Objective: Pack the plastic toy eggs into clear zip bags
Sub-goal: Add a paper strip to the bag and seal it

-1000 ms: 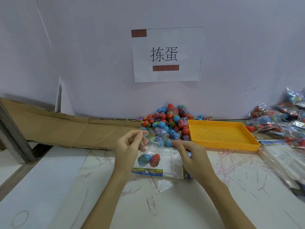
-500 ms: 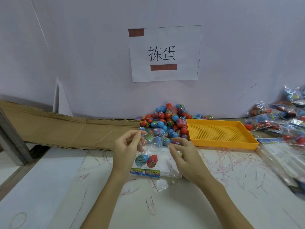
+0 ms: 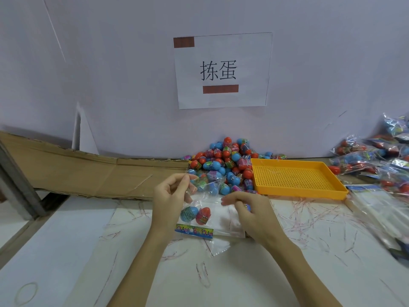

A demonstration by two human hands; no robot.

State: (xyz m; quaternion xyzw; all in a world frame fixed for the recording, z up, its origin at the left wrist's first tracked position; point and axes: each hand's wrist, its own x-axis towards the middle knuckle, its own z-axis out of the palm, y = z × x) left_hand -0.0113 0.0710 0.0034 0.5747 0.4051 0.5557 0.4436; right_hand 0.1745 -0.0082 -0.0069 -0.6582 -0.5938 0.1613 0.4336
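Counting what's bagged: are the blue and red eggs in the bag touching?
Touching. The head view shows the blue egg pressed against the red egg, with no gap between them.
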